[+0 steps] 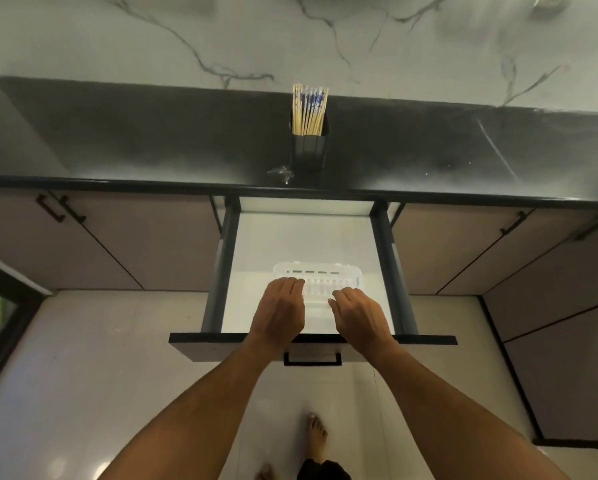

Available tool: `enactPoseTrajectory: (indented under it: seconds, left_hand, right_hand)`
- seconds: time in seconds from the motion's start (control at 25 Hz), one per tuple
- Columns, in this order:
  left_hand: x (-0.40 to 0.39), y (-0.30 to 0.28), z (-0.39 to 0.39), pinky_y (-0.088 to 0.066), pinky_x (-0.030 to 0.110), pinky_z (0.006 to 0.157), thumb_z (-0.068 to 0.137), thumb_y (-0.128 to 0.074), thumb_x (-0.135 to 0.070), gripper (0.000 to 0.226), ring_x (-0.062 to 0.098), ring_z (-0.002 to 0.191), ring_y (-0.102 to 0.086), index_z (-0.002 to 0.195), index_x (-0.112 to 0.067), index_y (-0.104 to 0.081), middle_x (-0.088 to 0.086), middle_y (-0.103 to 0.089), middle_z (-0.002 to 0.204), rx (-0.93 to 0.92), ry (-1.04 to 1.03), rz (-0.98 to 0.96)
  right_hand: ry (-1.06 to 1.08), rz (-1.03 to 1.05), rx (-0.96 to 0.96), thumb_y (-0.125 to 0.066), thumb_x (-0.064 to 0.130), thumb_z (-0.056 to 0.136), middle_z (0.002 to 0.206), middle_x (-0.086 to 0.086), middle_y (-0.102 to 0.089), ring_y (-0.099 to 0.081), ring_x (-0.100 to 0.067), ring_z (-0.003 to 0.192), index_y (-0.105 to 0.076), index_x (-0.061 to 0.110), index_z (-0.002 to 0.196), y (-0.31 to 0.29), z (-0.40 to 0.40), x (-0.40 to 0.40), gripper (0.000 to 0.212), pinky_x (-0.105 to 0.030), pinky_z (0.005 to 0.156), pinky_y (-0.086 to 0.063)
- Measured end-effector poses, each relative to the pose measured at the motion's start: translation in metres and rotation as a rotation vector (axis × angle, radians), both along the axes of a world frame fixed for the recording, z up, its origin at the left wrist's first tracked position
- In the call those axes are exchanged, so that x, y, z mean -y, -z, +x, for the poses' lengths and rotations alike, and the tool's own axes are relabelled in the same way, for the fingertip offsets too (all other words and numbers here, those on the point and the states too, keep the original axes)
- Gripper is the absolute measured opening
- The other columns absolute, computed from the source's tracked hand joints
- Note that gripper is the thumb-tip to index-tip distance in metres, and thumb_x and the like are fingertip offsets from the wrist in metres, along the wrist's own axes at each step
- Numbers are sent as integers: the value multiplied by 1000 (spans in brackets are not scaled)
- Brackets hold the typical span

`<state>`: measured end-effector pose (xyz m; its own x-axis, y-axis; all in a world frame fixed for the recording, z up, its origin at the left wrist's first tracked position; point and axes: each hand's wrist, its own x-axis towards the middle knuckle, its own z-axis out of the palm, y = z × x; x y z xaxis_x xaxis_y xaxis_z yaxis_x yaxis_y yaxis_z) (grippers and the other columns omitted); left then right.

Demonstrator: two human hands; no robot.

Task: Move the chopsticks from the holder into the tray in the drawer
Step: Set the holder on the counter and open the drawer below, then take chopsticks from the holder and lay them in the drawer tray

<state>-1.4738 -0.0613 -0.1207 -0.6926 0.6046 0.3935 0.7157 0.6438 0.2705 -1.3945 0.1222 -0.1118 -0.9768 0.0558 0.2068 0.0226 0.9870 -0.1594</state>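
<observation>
chopsticks [309, 110] stand upright in holder [309, 143] on counter, well beyond and above both hands, long axis vertical; left hand [279, 311] and right hand [358, 315] loose-fingered, empty, over tray [316, 271] in drawer [382, 258], about equally far.

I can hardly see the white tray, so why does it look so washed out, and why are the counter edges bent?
Head view: the drawer floor is brightly lit, so the white tray nearly fades into it; the hands hover over its near part. Head view: the wide-angle lens bows the counter edge, and pale glare smears its dark top. The chopsticks stay fairly sharp.
</observation>
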Motion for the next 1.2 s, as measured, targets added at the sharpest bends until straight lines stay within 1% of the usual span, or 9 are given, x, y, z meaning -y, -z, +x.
enactPoseTrajectory:
  seconds: [0.08, 0.16, 0.44, 0.56, 0.68, 0.84, 1.0, 1.08, 1.2]
  left_hand:
    - [-6, -4, -25, -51, 38, 106, 90, -64, -11, 37, 30, 109, -67, 126, -1, -64, 15, -70, 118, 1, -73, 12]
    - [-14, -10, -52, -47, 41, 112, 92, -65, -15, 42, 32, 119, -64, 132, -2, -61, 16, -67, 128, 1, -110, 36]
    - [-79, -62, -202, -48, 46, 110, 98, -54, -13, 40, 35, 123, -62, 134, 2, -59, 20, -66, 130, -54, -160, 80]
    - [-113, -90, -266, -52, 43, 105, 99, -53, -16, 36, 28, 116, -63, 131, -2, -58, 15, -67, 124, -55, -179, 139]
    - [-143, -114, -322, -53, 34, 97, 101, -44, -23, 29, 19, 104, -62, 122, -10, -58, 6, -65, 113, -70, -207, 183]
    - [-170, -132, -376, -53, 32, 90, 102, -30, -34, 39, 15, 97, -59, 114, -12, -59, 4, -65, 109, -35, -204, 222]
    - [-187, -137, -425, -52, 33, 90, 104, -52, -30, 26, 18, 97, -61, 113, -9, -62, 6, -67, 108, -24, -243, 207]
    - [-195, -138, -442, -54, 35, 87, 103, -52, -28, 24, 20, 95, -62, 110, -8, -62, 9, -68, 104, 39, -283, 309]
    - [-204, -137, -460, -53, 34, 84, 98, -51, -24, 24, 22, 95, -61, 111, -6, -61, 11, -66, 104, 131, -326, 427]
  right_hand:
    - [39, 17, -9, -59, 23, 99, 96, -11, -73, -68, -27, 82, -70, 7, 101, -4, -25, -11, 20, -36, 72, -59]
    - [51, 52, -24, -60, 28, 99, 100, -11, -72, -67, -27, 85, -68, 6, 105, -9, -53, -23, 24, -37, 75, -58]
    - [56, 9, -163, -62, 26, 98, 109, -15, -71, -69, -29, 97, -67, 1, 117, -56, -205, -76, 31, -39, 85, -58]
    - [62, -54, -195, -55, 27, 102, 115, -13, -69, -66, -26, 103, -64, 3, 123, -85, -273, -105, 33, -39, 90, -56]
    - [59, -83, -257, -54, 26, 102, 113, -11, -68, -64, -25, 100, -63, 5, 120, -114, -337, -133, 30, -39, 87, -56]
    - [61, -140, -295, -57, 21, 101, 108, -12, -68, -64, -26, 95, -64, 3, 114, -139, -403, -156, 24, -40, 83, -56]
    - [62, -250, -278, -53, 20, 102, 108, -10, -66, -61, -22, 95, -64, 6, 113, -147, -457, -161, 21, -37, 87, -55]
    - [61, -302, -266, -53, 16, 101, 110, -9, -66, -60, -20, 98, -64, 6, 115, -146, -480, -158, 20, -31, 91, -52]
    - [50, -418, -291, -58, 11, 98, 98, -4, -67, -61, -16, 88, -66, 9, 104, -145, -504, -149, 11, -27, 85, -53]
